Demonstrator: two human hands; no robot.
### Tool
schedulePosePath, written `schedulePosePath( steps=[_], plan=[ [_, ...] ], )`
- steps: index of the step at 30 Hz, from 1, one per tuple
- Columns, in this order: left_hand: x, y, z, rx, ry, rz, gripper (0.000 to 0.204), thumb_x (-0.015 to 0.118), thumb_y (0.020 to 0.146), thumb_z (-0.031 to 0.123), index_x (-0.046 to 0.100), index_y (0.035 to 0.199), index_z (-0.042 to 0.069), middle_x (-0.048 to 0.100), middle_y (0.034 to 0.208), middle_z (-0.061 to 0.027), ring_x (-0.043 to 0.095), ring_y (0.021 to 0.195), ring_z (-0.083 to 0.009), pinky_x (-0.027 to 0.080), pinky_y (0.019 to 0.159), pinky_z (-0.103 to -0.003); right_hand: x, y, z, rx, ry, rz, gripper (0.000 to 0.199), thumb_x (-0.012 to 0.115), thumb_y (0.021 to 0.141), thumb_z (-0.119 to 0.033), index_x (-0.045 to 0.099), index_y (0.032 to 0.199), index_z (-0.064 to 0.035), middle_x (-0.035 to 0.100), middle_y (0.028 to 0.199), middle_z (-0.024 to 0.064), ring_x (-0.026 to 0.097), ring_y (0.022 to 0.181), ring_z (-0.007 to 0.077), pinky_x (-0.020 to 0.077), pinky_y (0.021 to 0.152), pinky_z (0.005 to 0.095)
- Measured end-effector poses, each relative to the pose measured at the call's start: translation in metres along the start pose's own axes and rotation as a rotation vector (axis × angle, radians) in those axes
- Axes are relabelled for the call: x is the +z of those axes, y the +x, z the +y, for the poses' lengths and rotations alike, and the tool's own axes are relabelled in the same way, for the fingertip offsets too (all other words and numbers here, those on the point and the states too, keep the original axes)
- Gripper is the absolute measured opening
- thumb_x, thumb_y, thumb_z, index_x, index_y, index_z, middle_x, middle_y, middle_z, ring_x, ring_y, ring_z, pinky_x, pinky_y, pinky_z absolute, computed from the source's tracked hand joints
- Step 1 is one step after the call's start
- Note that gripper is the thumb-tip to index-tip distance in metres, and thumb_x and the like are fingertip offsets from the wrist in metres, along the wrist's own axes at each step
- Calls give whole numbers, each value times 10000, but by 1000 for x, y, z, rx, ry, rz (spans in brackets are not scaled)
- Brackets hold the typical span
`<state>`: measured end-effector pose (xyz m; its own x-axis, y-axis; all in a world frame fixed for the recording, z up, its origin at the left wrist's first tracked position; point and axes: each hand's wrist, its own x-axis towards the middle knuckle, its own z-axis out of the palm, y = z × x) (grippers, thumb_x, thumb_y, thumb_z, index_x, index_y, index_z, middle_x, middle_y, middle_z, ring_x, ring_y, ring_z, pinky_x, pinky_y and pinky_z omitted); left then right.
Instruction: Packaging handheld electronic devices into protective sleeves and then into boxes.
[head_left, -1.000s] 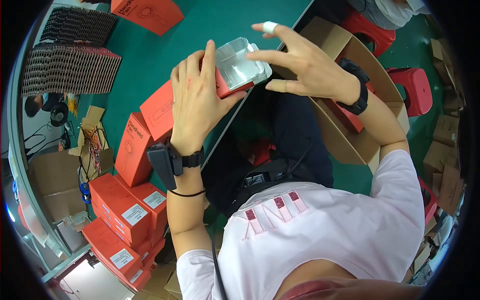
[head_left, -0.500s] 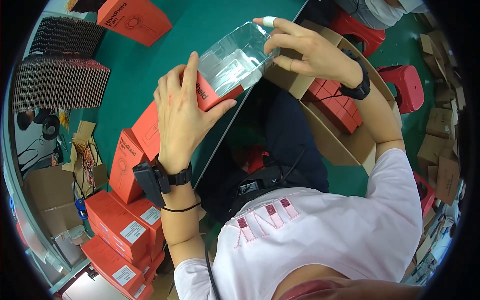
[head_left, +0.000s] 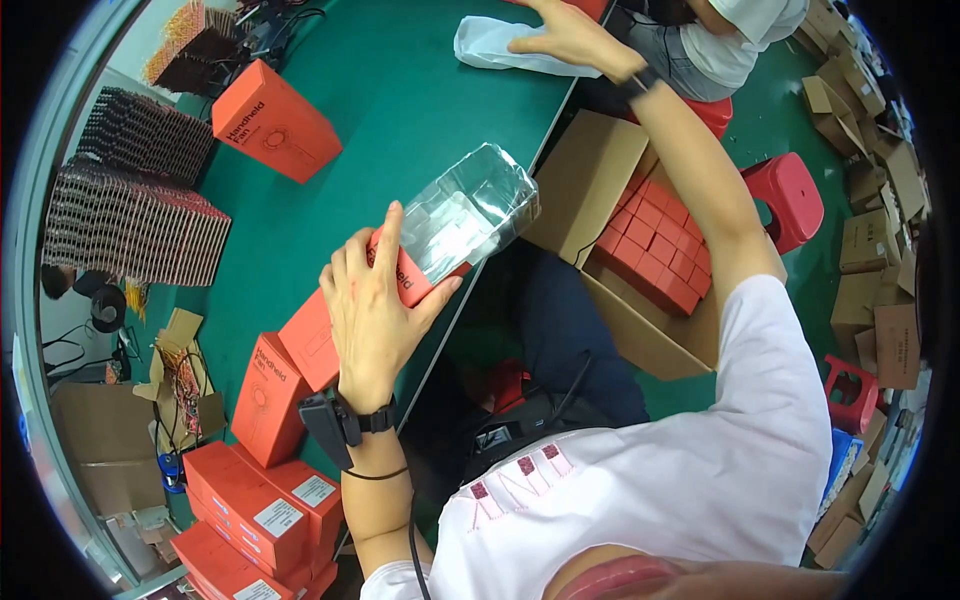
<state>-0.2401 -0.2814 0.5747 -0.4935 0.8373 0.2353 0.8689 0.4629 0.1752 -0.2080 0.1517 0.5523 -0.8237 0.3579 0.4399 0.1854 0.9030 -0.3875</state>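
My left hand (head_left: 375, 315) is closed around a red fan box (head_left: 408, 282) tilted over the table's front edge. A clear plastic tray (head_left: 455, 225) sticks out of the box's far end; it looks hollow, with nothing seen inside. Further off, my right hand (head_left: 575, 40) reaches across the far end of the table with fingers apart. Its thumb lies over or just above a white, bag-like wrapped item (head_left: 485, 42); whether it touches cannot be made out. Part of a red item (head_left: 590, 7) shows beyond that hand at the top edge.
One red box (head_left: 275, 125) stands on the green table (head_left: 400, 110). Other red boxes (head_left: 268, 400) stand and lie stacked at left, beside piled trays (head_left: 135, 225). An open carton (head_left: 590, 185) holding several red boxes is under my right arm. Red stools (head_left: 790, 200) and a seated person (head_left: 690, 50) are at right.
My right hand has let go of the clear tray and moved away to the white wrapped item. The left hand still grips the red box. The whole view has shifted, bringing the table's far end in.
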Motion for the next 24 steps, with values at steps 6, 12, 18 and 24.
schedulePosePath(
  steps=[6,12,18,24],
  plan=[
    [1,5,-9,-51,-2,-2,947,831,736,525,455,1495,102,550,1268,-169,525,1158,-338,388,1026,-478,33,36,-38,143,-287,-433,656,754,739,-298,612,1334,-61,702,1158,196,680,1086,327,524,918,401],
    [-16,8,7,68,-142,266,1014,867,713,452,404,1499,9,520,1365,-191,471,1287,-395,313,1134,-537,-27,13,-60,42,438,-403,411,680,791,-213,605,1121,20,641,929,91,609,853,159,498,800,298],
    [-57,5,70,248,-635,645,831,792,849,202,359,1512,-49,499,1430,-250,526,1285,-381,412,1085,-450,-124,-81,-197,-368,100,-523,441,705,689,-105,598,1104,3,656,899,169,648,849,311,511,781,371],
    [-14,-30,69,125,-2701,-581,521,436,1062,490,574,1287,41,658,1201,-105,621,1148,-220,527,955,-396,-153,-149,-267,-706,395,-421,570,827,612,-82,609,1135,-18,642,967,197,634,908,393,518,802,410]
  ],
)
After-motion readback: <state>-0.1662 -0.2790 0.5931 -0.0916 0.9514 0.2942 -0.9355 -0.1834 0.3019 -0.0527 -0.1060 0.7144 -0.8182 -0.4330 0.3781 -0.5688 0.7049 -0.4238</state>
